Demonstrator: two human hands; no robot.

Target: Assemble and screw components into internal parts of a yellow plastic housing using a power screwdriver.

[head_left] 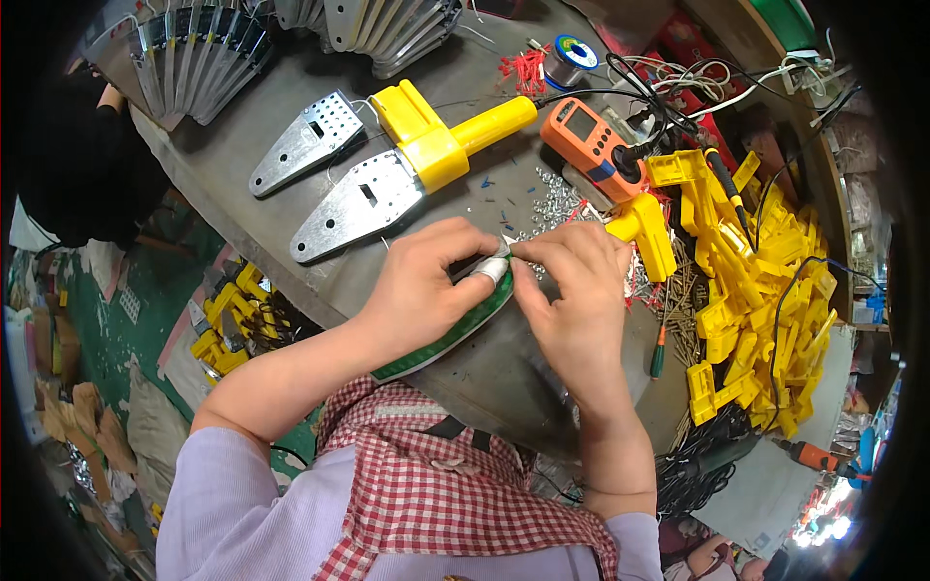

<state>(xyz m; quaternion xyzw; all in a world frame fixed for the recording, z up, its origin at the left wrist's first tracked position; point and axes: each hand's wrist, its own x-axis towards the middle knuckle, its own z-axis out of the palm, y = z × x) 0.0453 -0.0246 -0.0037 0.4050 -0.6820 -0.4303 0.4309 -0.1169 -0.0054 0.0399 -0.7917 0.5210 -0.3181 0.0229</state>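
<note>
Above the table's near edge, my left hand (pixel 423 279) and my right hand (pixel 578 290) meet fingertip to fingertip. Both are closed in a pinch around a small whitish piece (pixel 506 240) too covered to name. White wrapping (pixel 494 268) covers my left thumb. Under the hands a green strip (pixel 455 333) with a pale border follows the table edge. Just beyond lies a yellow tool handle (pixel 433 140) with a black cord, joined to a perforated metal plate (pixel 356 206). A second metal plate (pixel 307 143) lies beside it, with thin white wires near it.
An orange meter (pixel 593 145) stands right of centre, near loose small screws (pixel 552 201). Yellow plastic housings (pixel 760 300) are heaped at right, with a soldering iron (pixel 728 189) over them. A solder spool (pixel 570 60) and fanned metal plates (pixel 199 58) sit at the back. A green-handled screwdriver (pixel 659 353) lies right.
</note>
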